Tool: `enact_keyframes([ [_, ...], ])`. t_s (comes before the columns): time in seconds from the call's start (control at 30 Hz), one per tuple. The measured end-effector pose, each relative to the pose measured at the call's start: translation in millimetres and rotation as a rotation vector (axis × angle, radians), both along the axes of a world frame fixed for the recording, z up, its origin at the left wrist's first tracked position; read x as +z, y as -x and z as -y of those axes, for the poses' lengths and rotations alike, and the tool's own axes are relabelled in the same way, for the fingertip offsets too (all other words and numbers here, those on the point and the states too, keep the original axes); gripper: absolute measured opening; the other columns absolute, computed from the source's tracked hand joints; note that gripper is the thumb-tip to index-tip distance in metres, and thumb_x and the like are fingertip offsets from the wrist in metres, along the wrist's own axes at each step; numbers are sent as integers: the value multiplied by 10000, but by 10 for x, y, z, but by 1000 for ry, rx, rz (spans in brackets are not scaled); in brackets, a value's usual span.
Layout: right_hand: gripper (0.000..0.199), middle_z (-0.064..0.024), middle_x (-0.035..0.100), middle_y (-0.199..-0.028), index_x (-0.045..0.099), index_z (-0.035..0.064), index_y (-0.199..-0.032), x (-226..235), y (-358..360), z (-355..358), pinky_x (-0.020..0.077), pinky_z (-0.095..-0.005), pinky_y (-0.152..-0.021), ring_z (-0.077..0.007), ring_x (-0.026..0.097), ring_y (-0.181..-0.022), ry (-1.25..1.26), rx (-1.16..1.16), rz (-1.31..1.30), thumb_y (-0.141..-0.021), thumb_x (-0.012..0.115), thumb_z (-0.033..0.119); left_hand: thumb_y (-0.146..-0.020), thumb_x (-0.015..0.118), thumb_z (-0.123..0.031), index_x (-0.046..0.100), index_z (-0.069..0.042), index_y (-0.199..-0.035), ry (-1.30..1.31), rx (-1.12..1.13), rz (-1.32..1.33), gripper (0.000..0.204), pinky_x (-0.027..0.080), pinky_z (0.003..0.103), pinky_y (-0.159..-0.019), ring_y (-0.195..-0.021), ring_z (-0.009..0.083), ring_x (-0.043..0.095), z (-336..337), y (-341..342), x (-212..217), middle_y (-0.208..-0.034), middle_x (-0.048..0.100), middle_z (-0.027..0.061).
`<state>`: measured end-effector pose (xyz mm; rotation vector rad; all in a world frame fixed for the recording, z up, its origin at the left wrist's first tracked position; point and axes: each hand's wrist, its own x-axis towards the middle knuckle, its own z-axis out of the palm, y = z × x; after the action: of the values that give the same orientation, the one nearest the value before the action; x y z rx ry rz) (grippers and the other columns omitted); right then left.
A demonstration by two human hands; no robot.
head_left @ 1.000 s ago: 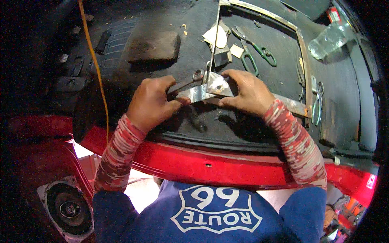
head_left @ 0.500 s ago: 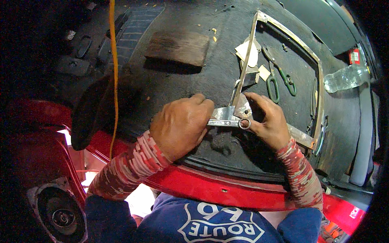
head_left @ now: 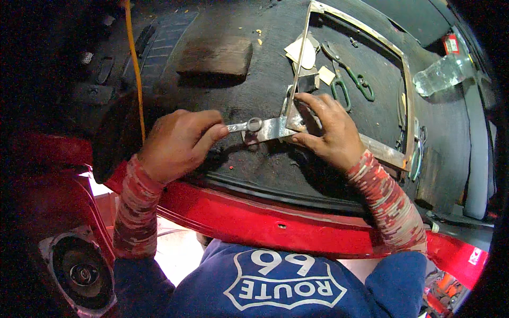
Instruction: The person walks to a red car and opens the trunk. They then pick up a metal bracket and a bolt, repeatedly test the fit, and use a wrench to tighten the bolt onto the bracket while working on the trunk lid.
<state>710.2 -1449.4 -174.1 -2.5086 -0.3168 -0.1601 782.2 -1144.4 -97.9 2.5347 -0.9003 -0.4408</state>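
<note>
Wrench ring sits at the strip's left end, long axes nearly in line

The left hand (head_left: 183, 140) pinches a steel wrench (head_left: 239, 127) by its shank between thumb and bent fingers, the ring end pointing right. That ring lies over or just beside the far edge of a bright metal strip (head_left: 268, 130), near the strip's left end; whether the two touch cannot be told. The strip runs left to right, its left end slightly closer to the red near edge (head_left: 281, 225) of the dark carpeted surface (head_left: 238, 175), while the wrench lies almost parallel to that edge.

The right hand (head_left: 331, 130) is the nearer one to the strip's right end. It is closed around the metal there, thumb on the near side and fingers on the far side, gripping the near left corner of a rectangular metal frame (head_left: 407, 100). From this corner one side of the frame runs toward the carpet's far edge, another to the right. Whether strip and frame are joined is unclear.

Inside the frame lie green-handled shears (head_left: 344, 65); a wooden block (head_left: 214, 57) rests beyond the left hand, farther from the near edge.
</note>
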Motion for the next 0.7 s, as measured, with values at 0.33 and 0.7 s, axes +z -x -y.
enact_keyframes([
  [0.33, 444, -180, 581, -1293, 714, 209, -1239, 1, -7, -119, 516, -465, -975, -391, 571, -1174, 109, 41, 91, -818, 829, 294, -1019, 613, -260, 664, 30, -897, -52, -72, -80, 318, 454, 471, -647, -670, 418, 611, -36, -32, -56, -740, 613, 231],
  [0.7, 418, -177, 584, -1137, 719, 183, -1205, -72, -71, -100, 536, -468, -897, -391, 626, -1066, -55, 84, -11, -809, 836, 248, -946, 735, -278, 730, -112, -1007, -69, -334, 322, 177, 361, 565, -1130, -1018, 347, 677, 59, -574, -234, -950, 715, 140],
])
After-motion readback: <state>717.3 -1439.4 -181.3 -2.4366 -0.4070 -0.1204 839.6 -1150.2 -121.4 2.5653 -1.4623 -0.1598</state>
